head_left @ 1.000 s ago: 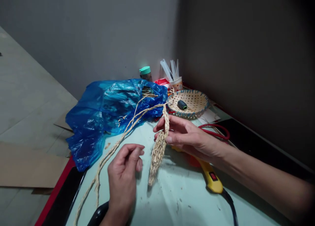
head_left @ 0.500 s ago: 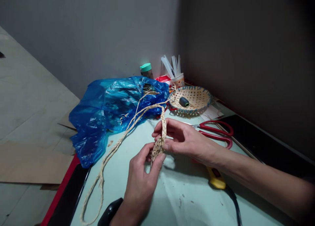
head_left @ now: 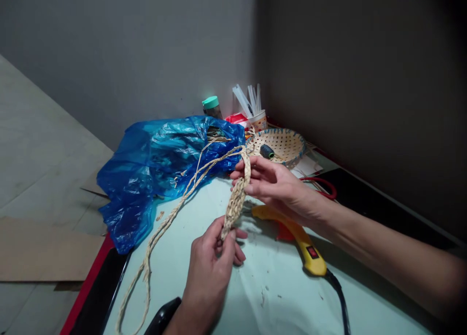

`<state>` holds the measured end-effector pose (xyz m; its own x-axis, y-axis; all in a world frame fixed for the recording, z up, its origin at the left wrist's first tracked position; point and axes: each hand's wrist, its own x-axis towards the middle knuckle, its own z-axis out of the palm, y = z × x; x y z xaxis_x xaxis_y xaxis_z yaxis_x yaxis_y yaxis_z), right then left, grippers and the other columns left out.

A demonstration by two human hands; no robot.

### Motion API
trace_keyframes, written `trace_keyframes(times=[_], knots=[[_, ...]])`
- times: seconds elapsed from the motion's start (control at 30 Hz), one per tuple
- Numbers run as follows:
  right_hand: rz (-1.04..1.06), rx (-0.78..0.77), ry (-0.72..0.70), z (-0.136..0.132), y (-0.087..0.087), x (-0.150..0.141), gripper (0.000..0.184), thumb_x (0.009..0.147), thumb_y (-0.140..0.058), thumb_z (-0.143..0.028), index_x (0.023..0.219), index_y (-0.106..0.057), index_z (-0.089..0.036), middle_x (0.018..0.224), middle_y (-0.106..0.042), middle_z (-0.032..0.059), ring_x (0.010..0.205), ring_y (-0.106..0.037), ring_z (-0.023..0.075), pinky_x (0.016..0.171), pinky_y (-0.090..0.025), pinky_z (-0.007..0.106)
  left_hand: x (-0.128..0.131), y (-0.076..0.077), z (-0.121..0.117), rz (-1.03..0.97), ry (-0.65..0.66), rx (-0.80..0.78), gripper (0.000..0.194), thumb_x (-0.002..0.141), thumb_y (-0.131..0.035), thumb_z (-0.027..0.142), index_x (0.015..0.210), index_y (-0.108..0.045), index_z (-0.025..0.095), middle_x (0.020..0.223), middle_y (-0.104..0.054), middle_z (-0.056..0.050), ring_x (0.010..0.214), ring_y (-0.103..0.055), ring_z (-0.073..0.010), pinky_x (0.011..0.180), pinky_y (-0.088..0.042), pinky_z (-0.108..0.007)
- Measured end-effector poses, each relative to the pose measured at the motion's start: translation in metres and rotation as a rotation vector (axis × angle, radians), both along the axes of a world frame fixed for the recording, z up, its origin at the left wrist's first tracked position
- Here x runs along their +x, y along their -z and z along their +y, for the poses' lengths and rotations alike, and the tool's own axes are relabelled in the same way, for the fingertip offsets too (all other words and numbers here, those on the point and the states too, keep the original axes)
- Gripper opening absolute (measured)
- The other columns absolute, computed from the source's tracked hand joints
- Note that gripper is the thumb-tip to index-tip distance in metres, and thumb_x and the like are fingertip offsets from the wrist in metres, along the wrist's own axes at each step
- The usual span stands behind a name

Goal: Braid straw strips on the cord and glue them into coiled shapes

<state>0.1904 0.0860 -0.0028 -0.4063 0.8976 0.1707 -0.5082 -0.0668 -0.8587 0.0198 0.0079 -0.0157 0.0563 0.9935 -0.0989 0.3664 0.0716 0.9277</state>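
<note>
Between my hands hangs a piece of braided straw [head_left: 235, 203], its rows laid side by side into a narrow flat shape that tapers downward. My right hand [head_left: 268, 179] pinches its upper part, thumb in front and fingers behind. The lower tip sits between the thumb and fingers of my left hand [head_left: 217, 257]. From the top of the piece, the loose straw braid [head_left: 175, 213] runs left over the blue bag and loops down to the table's near left. Below my right forearm lies a yellow glue gun [head_left: 308, 247] with a red switch and black cord.
A blue plastic bag [head_left: 142, 164] lies at the back left. Behind my right hand, a woven basket [head_left: 288, 142] holds a dark thread spool [head_left: 267, 151]. Red-handled scissors [head_left: 326, 186] are partly hidden by my right arm. A paper cup [head_left: 259, 121] with clear sticks and a teal-lidded bottle [head_left: 211, 106] stand behind.
My left hand has come in from the left, gripped the straw piece, and slid down to its tip. My right hand keeps its hold and has risen slightly.
</note>
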Motion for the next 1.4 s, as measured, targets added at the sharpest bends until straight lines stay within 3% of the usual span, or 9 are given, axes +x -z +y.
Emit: trace_keyframes(times=[0.3, 0.47, 0.63, 0.77, 0.87, 1.0, 1.07, 1.2, 1.4], knots=[[0.118, -0.029, -0.028, 0.009, -0.008, 0.014, 0.035, 0.074, -0.075, -0.012, 0.107, -0.064, -0.021, 0.109, -0.066, 0.0027, 0.106, -0.061, 0.0158, 0.098, -0.046, 0.030, -0.003, 0.005, -0.003, 0.035, -0.027, -0.039, 0.031, 0.092, -0.049, 0.039, 0.076, -0.064, 0.017, 0.060, -0.067, -0.001, 0.038, -0.051, -0.0095, 0.045, -0.039, -0.023], [0.061, -0.046, -0.074, 0.007, -0.006, 0.012, 0.037, 0.074, -0.075, -0.013, 0.109, -0.062, -0.020, 0.109, -0.066, 0.0041, 0.100, -0.064, 0.0154, 0.093, -0.048, 0.029, -0.017, -0.008, -0.001, 0.235, -0.234, 0.196, 0.030, 0.086, -0.058, 0.040, 0.065, -0.066, 0.021, 0.041, -0.044, 0.007, 0.039, -0.040, -0.0096, 0.046, -0.032, -0.023], [0.003, -0.033, -0.094, 0.002, -0.004, 0.005, 0.038, 0.073, -0.075, -0.013, 0.108, -0.062, -0.019, 0.107, -0.066, 0.0039, 0.102, -0.062, 0.0158, 0.095, -0.046, 0.030, -0.026, -0.015, 0.002, 0.251, -0.286, 0.316, 0.025, 0.090, -0.056, 0.036, 0.077, -0.072, 0.023, 0.045, -0.053, 0.006, 0.041, -0.049, -0.0110, 0.050, -0.039, -0.024], [-0.055, -0.001, -0.110, -0.001, -0.002, 0.002, 0.035, 0.075, -0.073, -0.014, 0.108, -0.062, -0.019, 0.106, -0.066, 0.0047, 0.098, -0.061, 0.0153, 0.092, -0.046, 0.030, -0.027, -0.014, 0.007, 0.107, -0.270, 0.303, 0.028, 0.094, -0.052, 0.035, 0.112, -0.068, 0.022, 0.079, -0.075, -0.001, 0.068, -0.071, -0.0171, 0.072, -0.053, -0.027], [-0.121, 0.037, -0.110, -0.001, -0.002, 0.001, 0.032, 0.076, -0.072, -0.016, 0.106, -0.063, -0.017, 0.104, -0.068, 0.0050, 0.096, -0.060, 0.0148, 0.090, -0.045, 0.029, -0.028, -0.013, 0.010, 0.014, -0.263, 0.307, 0.036, 0.096, -0.049, 0.034, 0.130, -0.057, 0.023, 0.116, -0.071, -0.007, 0.092, -0.073, -0.0216, 0.088, -0.053, -0.035], [-0.248, 0.095, -0.115, -0.006, -0.004, -0.001, 0.026, 0.076, -0.071, -0.017, 0.101, -0.065, -0.017, 0.102, -0.068, 0.0046, 0.092, -0.059, 0.0158, 0.083, -0.045, 0.028, -0.032, -0.016, 0.010, 0.110, -0.343, 0.522, 0.023, 0.093, -0.046, 0.014, 0.107, -0.060, 0.026, 0.140, -0.055, -0.003, 0.129, -0.051, -0.0205, 0.108, -0.037, -0.034], [-0.313, 0.132, -0.119, -0.011, -0.005, -0.004, 0.019, 0.076, -0.068, -0.015, 0.095, -0.066, -0.017, 0.098, -0.066, 0.0030, 0.090, -0.058, 0.0157, 0.080, -0.045, 0.027, -0.031, -0.018, 0.008, 0.098, -0.340, 0.567, 0.023, 0.088, -0.048, 0.007, 0.097, -0.058, 0.026, 0.137, -0.055, -0.001, 0.131, -0.047, -0.0191, 0.107, -0.034, -0.031], [-0.419, 0.188, -0.107, -0.019, -0.003, -0.011, 0.011, 0.076, -0.064, -0.008, 0.084, -0.062, -0.016, 0.083, -0.062, -0.0015, 0.079, -0.056, 0.0127, 0.072, -0.043, 0.023, -0.020, -0.016, 0.003, -0.135, -0.139, 0.286, 0.009, 0.092, -0.055, 0.026, 0.098, -0.062, 0.023, 0.099, -0.065, -0.002, 0.090, -0.064, -0.0183, 0.082, -0.048, -0.030], [-0.502, 0.218, -0.002, -0.022, 0.000, -0.017, 0.010, 0.077, -0.063, -0.010, 0.085, -0.061, -0.016, 0.083, -0.059, -0.0024, 0.075, -0.051, 0.0110, 0.067, -0.041, 0.022, -0.009, -0.009, 0.001, -0.344, -0.012, 0.008, 0.036, 0.082, -0.071, 0.030, 0.111, -0.051, 0.025, 0.092, -0.061, 0.000, 0.089, -0.060, -0.0176, 0.078, -0.047, -0.029]])
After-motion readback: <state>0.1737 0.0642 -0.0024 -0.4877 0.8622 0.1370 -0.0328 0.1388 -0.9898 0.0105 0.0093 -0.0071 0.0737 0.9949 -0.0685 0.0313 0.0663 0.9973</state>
